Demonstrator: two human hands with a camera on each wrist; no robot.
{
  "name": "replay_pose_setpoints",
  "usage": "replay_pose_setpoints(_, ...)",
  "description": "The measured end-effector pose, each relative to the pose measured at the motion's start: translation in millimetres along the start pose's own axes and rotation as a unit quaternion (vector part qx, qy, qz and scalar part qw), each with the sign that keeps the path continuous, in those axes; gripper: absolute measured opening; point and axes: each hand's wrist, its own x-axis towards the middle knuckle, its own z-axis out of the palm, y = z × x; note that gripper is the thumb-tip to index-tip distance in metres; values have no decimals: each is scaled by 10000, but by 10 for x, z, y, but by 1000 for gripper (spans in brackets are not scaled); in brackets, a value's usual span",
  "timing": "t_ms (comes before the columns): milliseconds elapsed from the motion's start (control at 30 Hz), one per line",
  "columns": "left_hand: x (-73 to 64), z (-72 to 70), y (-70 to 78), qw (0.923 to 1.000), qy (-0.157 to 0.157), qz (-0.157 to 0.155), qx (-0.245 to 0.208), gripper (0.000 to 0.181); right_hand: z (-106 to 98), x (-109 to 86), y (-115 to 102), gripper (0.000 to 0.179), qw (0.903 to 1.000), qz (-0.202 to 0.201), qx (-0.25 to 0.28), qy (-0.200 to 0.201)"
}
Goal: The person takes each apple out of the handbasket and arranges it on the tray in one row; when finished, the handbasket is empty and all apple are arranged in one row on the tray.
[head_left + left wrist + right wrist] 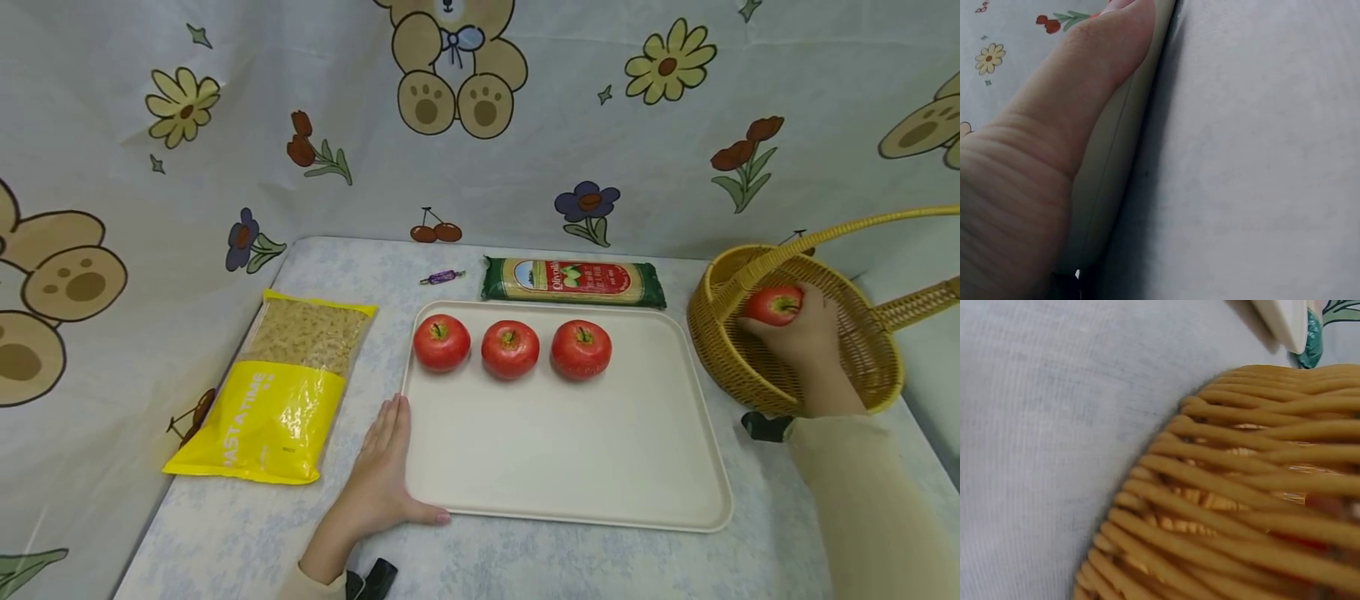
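Observation:
Three red apples, a left one (442, 342), a middle one (510, 349) and a right one (581, 350), stand in a row along the back of a cream tray (570, 454). My left hand (378, 479) lies against the tray's near left corner, fingers straight along the left side and thumb at the front edge. In the left wrist view the thumb (1085, 69) touches the tray's side. Inside the wicker basket (705, 333) on the right, my right hand (813, 342) grips another red apple (776, 305). The basket's weave covers most of that hand in the right wrist view.
A yellow pasta bag (281, 408) lies left of the tray. Behind the tray are a green-ended spaghetti packet (573, 282) and a small purple-wrapped candy (442, 277). The basket's tall handle (847, 233) arches over it. A patterned cloth (480, 183) hangs behind the table.

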Motion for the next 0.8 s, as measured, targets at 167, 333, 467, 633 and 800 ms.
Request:
replay_pose_setpoints(167,0,2,-6,10000,-28,-8,15,167,-100,-112,-50,110,9999,39,-98,93)
replay_pose_setpoints(333,2,-2,-8,10000,-42,-33,10,167,-208,-307,-122,106,9994,-29,-182,297)
replay_pose_setpoints(467,4,0,-12,10000,-43,-47,32,167,-269,-512,-182,105,9980,-242,-390,430)
replay_pose_setpoints(633,2,4,-19,10000,-40,-42,35,167,-307,-808,-300,104,9944,-520,-683,618)
replay_pose_setpoints(800,1,4,-20,10000,-23,-16,-1,167,-335,-1096,-469,102,9929,-738,-648,676)
